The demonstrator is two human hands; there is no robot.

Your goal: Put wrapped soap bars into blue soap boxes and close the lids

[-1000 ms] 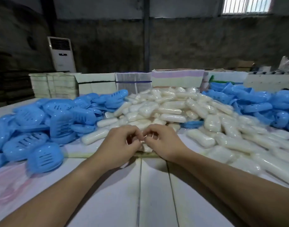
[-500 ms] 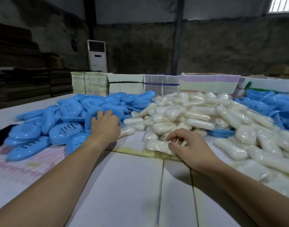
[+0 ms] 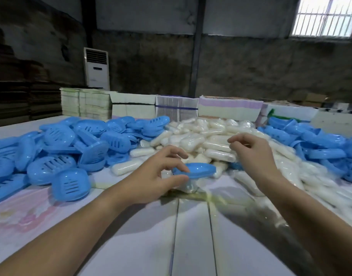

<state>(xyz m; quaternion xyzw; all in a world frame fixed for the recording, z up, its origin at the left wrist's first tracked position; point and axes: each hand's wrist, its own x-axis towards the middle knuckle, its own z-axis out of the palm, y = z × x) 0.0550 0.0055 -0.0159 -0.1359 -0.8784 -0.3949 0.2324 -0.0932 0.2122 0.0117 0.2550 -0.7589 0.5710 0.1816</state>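
Left hand (image 3: 151, 176) pinches the near end of a blue soap box (image 3: 197, 169), thumb under the rim and fingers curled over the top, so that grip is closed on the box. A clear-wrapped soap bar (image 3: 188, 186) sits just below the thumb; whether it is held too, I cannot tell. Right hand (image 3: 250, 154) hovers at two o'clock of the box, fingers loosely curled, holding nothing visible.

The box looks like thin moulded plastic: light, stiff, a little slick, best taken by the rim at an end. Its long axis runs nine to three, far end pointing to three o'clock, low over the surface (image 3: 191, 236).

Beyond it, the soap pile (image 3: 207, 136) at twelve: slippery film, firm bars, best gripped across the width. More blue boxes (image 3: 71, 146) heap at ten o'clock.
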